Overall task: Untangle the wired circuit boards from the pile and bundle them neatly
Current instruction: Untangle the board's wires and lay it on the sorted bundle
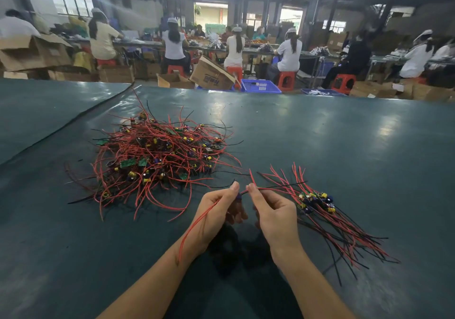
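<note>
Dark green matting covers the counter (320, 134), and it shines a little under the ceiling lamps. Nearest to the camera, two bare forearms reach forward over it. The left hand (216, 216) and the right hand (273, 215) are raised close together, above the mat. The fingers (235, 185) of each hand are closed narrowly, pinching the same red wire (194, 230). From the left hand the wire hangs back along the wrist. From the right hand it bends away to the right. Between the two hands sits a small dark purple part (238, 197); it may be a component on the wire's board, but it is mostly hidden.

Just to the right of the right hand, a sorted bundle (327, 210) lies on the counter. Its small boards are gathered together and its red and black wires fan toward the near right. Farther away, to the left, the tangled pile (157, 156) of red wires, green boards and yellow parts rests on the mat, well apart from the bundle.

Beyond the far edge of the counter stand a blue crate (259, 86), a tilted cardboard box (211, 75) and red stools (286, 80). Workers (173, 45) in white caps sit there at long tables, with their backs to the camera.
</note>
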Demonstrator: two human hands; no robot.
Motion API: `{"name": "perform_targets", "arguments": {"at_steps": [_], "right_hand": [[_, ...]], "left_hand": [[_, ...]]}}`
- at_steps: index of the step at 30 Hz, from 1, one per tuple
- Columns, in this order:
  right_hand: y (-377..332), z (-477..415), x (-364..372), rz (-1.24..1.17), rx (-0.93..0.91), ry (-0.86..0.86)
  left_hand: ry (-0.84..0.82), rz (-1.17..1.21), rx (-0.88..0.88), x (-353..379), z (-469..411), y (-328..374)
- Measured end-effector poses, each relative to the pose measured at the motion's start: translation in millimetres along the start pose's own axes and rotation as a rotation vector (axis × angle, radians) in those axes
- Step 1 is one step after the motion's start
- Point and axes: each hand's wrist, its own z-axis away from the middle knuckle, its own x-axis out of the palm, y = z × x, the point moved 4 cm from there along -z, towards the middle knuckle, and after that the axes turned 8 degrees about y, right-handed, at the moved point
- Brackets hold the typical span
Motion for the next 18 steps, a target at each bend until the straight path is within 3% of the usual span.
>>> {"name": "perform_targets", "arguments": {"at_steps": [6, 12, 18], "right_hand": [[-2.1, 8.0, 4.2, 0.041, -0.036, -0.01], [2.0, -10.4, -16.6, -0.145, 0.14, 0.177], [3.9, -21.8, -33.1, -0.249, 0.2, 0.286]], "left_hand": [[-0.041, -0.007, 0.022, -3.1, 1.5, -1.5], [0.056, 0.057, -0.033, -9.1, -1.2, -1.2], [0.119, 0.114, -0.078, -11.8, 0.3, 2.3]]}}
